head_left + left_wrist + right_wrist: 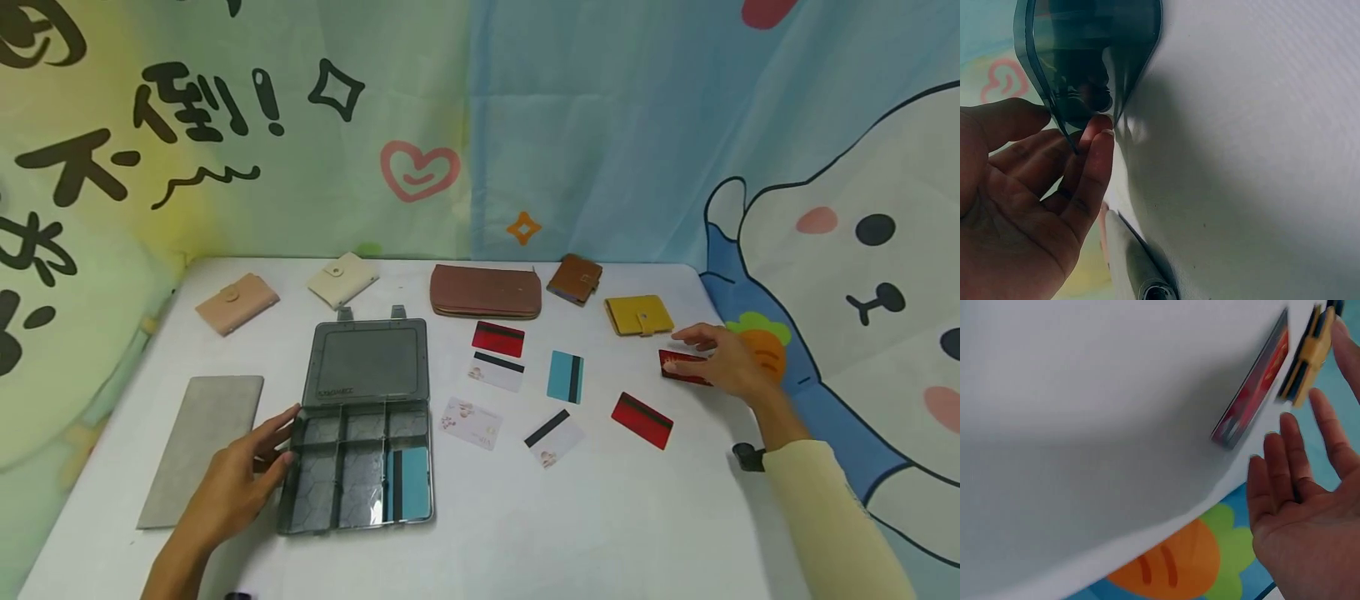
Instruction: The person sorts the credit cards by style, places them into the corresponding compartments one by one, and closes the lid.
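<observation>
A grey translucent compartment box (pixel 321 492) lies with its lid (pixel 367 358) folded back. One blue card with a dark stripe (pixel 414 483) is in its front right compartment. My left hand (pixel 243 475) touches the box's left side with fairly straight fingers; in the left wrist view the fingertips (pixel 1105 125) meet the box's corner (pixel 1085 75). My right hand (pixel 716 358) hovers at a dark red card (pixel 682 367) on the table's right side. In the right wrist view, its fingers are spread and apart from the red card (pixel 1254 390). A yellow wallet (pixel 640 315) lies just beyond.
Red, white and blue cards, such as a red card (pixel 642 421) and a white card (pixel 471 422), lie across the middle. A brown long wallet (pixel 486 292) and several small wallets line the back. A flat grey case (pixel 202 450) is at left.
</observation>
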The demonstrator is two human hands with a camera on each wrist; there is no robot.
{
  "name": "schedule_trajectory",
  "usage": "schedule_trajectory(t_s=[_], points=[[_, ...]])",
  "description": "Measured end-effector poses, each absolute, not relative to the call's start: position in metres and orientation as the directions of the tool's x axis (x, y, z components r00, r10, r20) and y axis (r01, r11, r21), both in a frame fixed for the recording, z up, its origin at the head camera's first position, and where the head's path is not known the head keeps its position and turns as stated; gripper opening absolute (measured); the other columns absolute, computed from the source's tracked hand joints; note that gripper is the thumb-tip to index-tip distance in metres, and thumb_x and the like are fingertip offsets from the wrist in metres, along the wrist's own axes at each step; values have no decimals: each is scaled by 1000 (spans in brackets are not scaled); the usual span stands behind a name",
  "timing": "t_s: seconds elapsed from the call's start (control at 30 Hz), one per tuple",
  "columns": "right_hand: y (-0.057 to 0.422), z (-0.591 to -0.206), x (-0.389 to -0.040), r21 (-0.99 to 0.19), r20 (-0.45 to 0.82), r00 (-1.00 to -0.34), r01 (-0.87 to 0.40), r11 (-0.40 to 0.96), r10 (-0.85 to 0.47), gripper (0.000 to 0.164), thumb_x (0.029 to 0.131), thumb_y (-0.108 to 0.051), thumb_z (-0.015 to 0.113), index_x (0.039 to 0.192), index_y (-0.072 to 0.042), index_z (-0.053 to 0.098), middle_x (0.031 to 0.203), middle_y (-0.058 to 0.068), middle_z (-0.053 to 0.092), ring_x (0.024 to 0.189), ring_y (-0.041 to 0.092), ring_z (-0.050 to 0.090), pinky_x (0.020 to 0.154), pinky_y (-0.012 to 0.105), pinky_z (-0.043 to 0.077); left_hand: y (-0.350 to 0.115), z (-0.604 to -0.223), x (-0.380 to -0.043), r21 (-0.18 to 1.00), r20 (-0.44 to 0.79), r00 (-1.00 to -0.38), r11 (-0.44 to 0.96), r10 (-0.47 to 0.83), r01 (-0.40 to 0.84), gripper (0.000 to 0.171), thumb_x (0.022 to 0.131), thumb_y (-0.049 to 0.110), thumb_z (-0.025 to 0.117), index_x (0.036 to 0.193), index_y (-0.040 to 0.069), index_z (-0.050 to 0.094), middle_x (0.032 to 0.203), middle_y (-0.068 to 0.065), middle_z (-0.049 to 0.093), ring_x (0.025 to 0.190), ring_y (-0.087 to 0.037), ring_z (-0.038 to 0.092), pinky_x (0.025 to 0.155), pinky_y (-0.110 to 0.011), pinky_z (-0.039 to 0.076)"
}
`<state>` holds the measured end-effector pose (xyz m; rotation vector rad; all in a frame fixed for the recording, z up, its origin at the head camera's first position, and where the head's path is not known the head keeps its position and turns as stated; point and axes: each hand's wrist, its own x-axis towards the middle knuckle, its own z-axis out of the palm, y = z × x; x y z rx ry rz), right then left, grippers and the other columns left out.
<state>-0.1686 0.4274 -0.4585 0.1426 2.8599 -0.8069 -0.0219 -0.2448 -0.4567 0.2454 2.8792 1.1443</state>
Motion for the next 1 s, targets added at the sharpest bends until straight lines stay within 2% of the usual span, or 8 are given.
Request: schedule_trajectory(t_s=[0.1, 0.27, 0.37, 0.47, 0.57, 0.67, 0.83, 1.0], points=[[433, -460, -170, -457, -232, -972, 142, 878, 36, 69, 78, -43, 84, 132, -9, 56, 132, 26, 52, 120, 43, 43, 84, 49, 53, -245, -456, -20, 686, 20, -988, 716, 156, 127, 62, 94, 1, 65, 151, 12, 43, 130, -25, 64, 88, -23, 70, 69, -25, 54], [433, -464, -171, -393, -277, -959, 165, 904, 55, 69, 75, -41, 86, 124, -4, 55, 123, 27, 55, 114, 43, 45, 73, 40, 55, -246, -455, -19, 689, 16, -987, 714, 158, 126, 62, 94, 1, 65, 151, 11, 43, 129, -26, 64, 87, -23, 70, 69, -25, 54], [430, -465, -172, -386, -282, -957, 176, 905, 66, 64, 75, -40, 87, 117, -3, 54, 119, 26, 55, 111, 41, 46, 69, 36, 54, -247, -455, -18, 686, 20, -987, 717, 158, 129, 62, 94, 1, 64, 151, 11, 43, 129, -26, 64, 87, -23, 71, 68, -26, 54], [424, -462, -172, -393, -280, -958, 171, 903, 60, 52, 79, -36, 84, 110, -6, 55, 113, 21, 56, 105, 37, 49, 66, 32, 52, -248, -455, -18, 680, 25, -987, 720, 160, 134, 62, 94, 1, 64, 151, 11, 43, 128, -26, 65, 87, -23, 71, 68, -26, 54], [414, -455, -170, -433, -275, -961, 141, 890, 19, 35, 88, -28, 77, 108, -7, 55, 105, 16, 57, 97, 32, 52, 64, 30, 50, -249, -456, -19, 679, 35, -986, 720, 165, 145, 61, 94, 1, 65, 151, 11, 43, 128, -26, 65, 86, -23, 70, 67, -26, 54], [399, -446, -167, -504, -247, -967, 79, 860, -56, 26, 96, -21, 67, 115, -7, 55, 101, 15, 56, 93, 29, 53, 64, 28, 50, -249, -457, -19, 682, 50, -984, 715, 168, 157, 61, 94, 1, 65, 150, 10, 44, 127, -25, 65, 86, -24, 71, 67, -26, 54], [363, -435, -158, -638, -174, -969, -25, 770, -176, 39, 100, -14, 60, 137, -12, 49, 98, 15, 54, 84, 28, 57, 64, 31, 54, -247, -457, -20, 687, 46, -984, 710, 171, 155, 62, 94, 0, 65, 151, 11, 44, 129, -26, 64, 89, -26, 72, 68, -27, 55], [312, -428, -146, -743, -138, -959, -65, 666, -248, 42, 98, -18, 64, 138, -19, 52, 91, 14, 59, 73, 28, 62, 66, 37, 58, -246, -458, -21, 690, 28, -985, 710, 171, 143, 61, 95, 2, 64, 151, 12, 43, 130, -26, 63, 92, -26, 72, 69, -28, 55]])
